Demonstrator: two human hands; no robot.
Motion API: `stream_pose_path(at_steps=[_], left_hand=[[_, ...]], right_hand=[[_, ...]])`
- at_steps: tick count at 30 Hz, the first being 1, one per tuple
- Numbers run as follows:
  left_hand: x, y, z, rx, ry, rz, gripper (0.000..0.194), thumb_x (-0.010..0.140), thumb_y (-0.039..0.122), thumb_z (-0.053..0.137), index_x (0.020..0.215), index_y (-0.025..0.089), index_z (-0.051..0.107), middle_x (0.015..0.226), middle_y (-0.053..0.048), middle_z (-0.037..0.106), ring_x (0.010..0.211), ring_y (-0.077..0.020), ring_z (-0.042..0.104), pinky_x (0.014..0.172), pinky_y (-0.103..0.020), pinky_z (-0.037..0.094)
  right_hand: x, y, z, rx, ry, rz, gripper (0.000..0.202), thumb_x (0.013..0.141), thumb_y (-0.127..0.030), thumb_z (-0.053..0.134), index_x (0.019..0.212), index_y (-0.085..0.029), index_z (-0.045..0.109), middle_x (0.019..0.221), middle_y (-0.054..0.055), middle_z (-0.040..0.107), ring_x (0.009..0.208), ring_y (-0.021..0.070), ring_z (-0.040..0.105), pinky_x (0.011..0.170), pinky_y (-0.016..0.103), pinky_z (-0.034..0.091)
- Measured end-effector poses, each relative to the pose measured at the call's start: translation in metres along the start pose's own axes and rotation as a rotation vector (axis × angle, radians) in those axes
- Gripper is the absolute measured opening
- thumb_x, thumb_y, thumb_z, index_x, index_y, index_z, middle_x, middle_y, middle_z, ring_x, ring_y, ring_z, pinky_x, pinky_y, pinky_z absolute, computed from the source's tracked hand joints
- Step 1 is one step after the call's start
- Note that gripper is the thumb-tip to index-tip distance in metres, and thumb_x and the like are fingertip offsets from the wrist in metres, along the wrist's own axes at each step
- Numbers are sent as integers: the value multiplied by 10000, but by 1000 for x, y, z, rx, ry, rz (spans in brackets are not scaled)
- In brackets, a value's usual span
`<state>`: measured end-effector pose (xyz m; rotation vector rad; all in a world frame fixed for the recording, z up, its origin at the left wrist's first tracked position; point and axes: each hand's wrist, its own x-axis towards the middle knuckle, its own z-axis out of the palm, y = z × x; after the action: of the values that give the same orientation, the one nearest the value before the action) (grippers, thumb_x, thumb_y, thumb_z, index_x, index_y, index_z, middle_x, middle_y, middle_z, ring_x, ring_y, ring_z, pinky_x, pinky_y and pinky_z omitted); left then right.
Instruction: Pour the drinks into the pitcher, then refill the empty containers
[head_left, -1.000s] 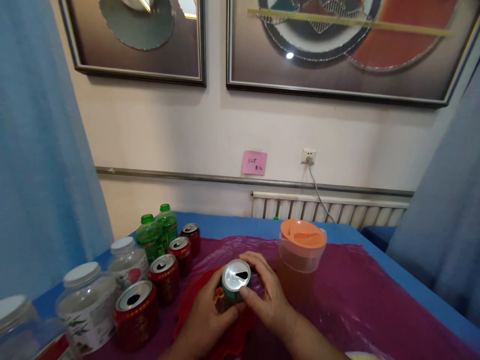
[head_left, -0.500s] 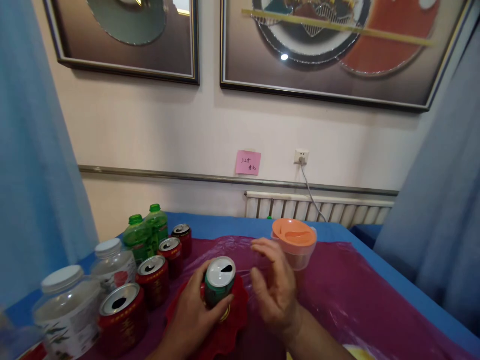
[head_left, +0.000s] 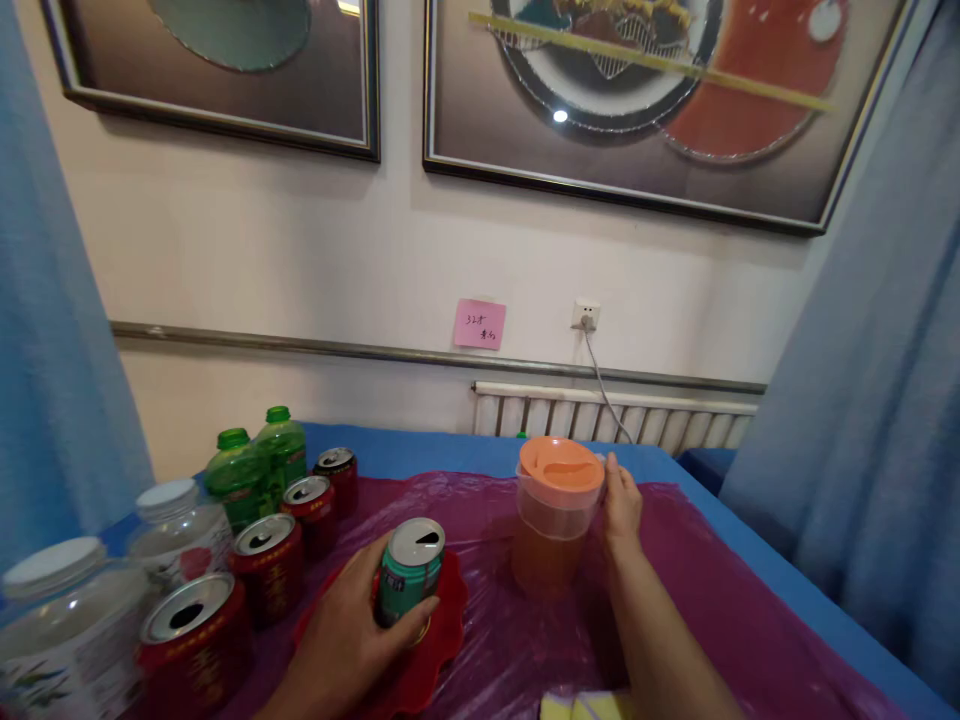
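Observation:
My left hand (head_left: 352, 625) is wrapped round a green drink can (head_left: 410, 575) with its tab hole open. The can is upright, over a red scalloped plate (head_left: 442, 640); whether its base touches the plate is hidden. At the right, my right hand (head_left: 622, 500) has its fingers closed round the handle side of a clear plastic pitcher (head_left: 551, 545). The handle itself is mostly hidden by the hand. An orange lid (head_left: 561, 470) tops the pitcher, and amber liquid fills its lower part.
Several red cans (head_left: 270, 565) line the left side, beside two green bottles (head_left: 281, 450) and two clear jars with white lids (head_left: 71, 630). Purple plastic sheeting (head_left: 720, 590) covers much of the blue table (head_left: 420, 445). A yellow cloth (head_left: 585, 706) lies at the front edge.
My right hand has moved from open beside the can to the pitcher's handle and closed there. My left hand still holds the can. The view has shifted slightly right.

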<state>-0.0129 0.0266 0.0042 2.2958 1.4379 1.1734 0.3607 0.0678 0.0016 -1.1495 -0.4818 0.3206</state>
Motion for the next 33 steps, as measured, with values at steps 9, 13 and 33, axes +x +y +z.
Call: stream_pose_path(at_steps=[9,13,33], left_hand=[[-1,6,-5,22,-2,12,658,781,528,719,1346,231,561,1302,-108,698,1167,-327,676,1017,-479,547],[-2,4,-3,-5,-15,-10,662,773,524,722,1344,231,560,1303,-103,699,1173,-328,674,1029,-485,539],[-5,36,-18,-123,-157,-219,621,719,321,758,1290,216,540,1304,-116,678,1202,-320,635,1046,-473,477]], right_hand=[[-11,25,1,175,-260,158,665,637,-769,723,907,-162,729,820,51,755,775,228,668,689,328,523],[-17,16,0,250,-290,222,630,618,-749,773,855,-169,701,750,37,735,689,207,665,598,299,509],[-50,-66,1,110,-403,63,609,675,-666,818,556,-215,427,498,-95,354,454,69,296,432,228,221]])
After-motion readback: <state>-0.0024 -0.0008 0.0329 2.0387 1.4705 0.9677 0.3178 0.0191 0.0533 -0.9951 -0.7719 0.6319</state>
